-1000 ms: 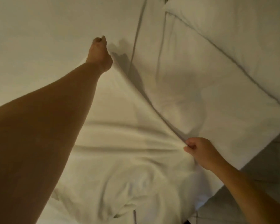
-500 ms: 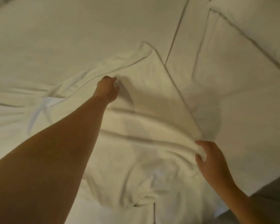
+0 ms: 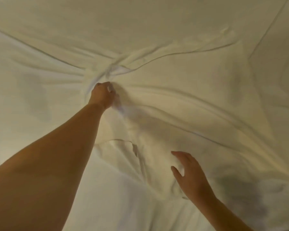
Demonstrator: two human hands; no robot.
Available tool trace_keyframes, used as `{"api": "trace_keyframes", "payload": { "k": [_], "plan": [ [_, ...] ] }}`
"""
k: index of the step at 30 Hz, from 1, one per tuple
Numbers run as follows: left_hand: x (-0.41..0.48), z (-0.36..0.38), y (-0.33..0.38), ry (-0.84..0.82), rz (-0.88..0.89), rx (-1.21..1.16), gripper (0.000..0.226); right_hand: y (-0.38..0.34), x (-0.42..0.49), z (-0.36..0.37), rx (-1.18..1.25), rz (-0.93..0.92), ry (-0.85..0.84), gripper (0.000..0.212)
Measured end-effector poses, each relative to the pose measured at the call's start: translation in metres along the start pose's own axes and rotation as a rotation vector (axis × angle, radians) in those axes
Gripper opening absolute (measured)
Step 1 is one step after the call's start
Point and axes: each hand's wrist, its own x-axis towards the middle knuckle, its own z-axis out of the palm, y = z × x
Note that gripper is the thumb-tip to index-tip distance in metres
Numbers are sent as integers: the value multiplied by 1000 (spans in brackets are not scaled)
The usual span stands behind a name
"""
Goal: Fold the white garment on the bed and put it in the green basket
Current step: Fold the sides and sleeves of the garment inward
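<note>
Since a moment ago our right hand has let go of the white garment and spreads open over it, while our left hand clutches a bunched fold of it on the bed.

The right hand has released the white cloth garment and opened. The garment's once-lifted edge now lies down, wrinkled.

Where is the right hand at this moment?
In the head view, the right hand is low and right of centre, fingers spread over the white garment, nearer the camera than the left hand, which grips a bunch of it.
</note>
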Motion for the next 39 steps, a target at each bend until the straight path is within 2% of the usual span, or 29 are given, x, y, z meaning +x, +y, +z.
{"api": "trace_keyframes", "payload": {
  "k": [3, 8, 14, 20, 23, 26, 29, 31, 32, 34, 37, 39],
  "plan": [
    [-2, -2, -21, 13, -17, -130, 42, -28, -5, 38, -5, -40, -65, 48],
    [2, -4, -33, 30, 33, -248, 45, -61, -3, 79, -24, -52, -68, 47],
    [9, -3, -39, -60, 33, -352, 38, -88, 21, 103, -24, -11, -51, 47],
    [19, -3, -35, -96, 30, -412, 49, -98, 43, 104, -34, 3, -7, 34],
    [21, 0, -31, -92, 29, -407, 58, -94, 50, 107, -57, -35, -23, 15],
    [23, 4, -28, -86, 16, -418, 65, -98, 48, 110, -75, -152, -108, 9],
    [24, 5, -27, -74, 0, -410, 67, -110, 34, 114, -78, -310, -340, 15],
    [25, 5, -26, -71, -13, -407, 68, -117, 25, 114, -53, -314, -507, 23],
    [25, 5, -26, -68, -12, -406, 69, -118, 22, 113, -37, -286, -524, 25],
    [27, 5, -25, -60, -6, -404, 69, -116, 21, 110, -52, -240, -399, 24],
    [31, 5, -22, -54, -13, -410, 67, -106, 30, 106, -226, -167, -15, 14],
    [33, 6, -19, -41, -4, -432, 63, -100, 41, 103, -341, -55, 68, 24]
  ]
}}
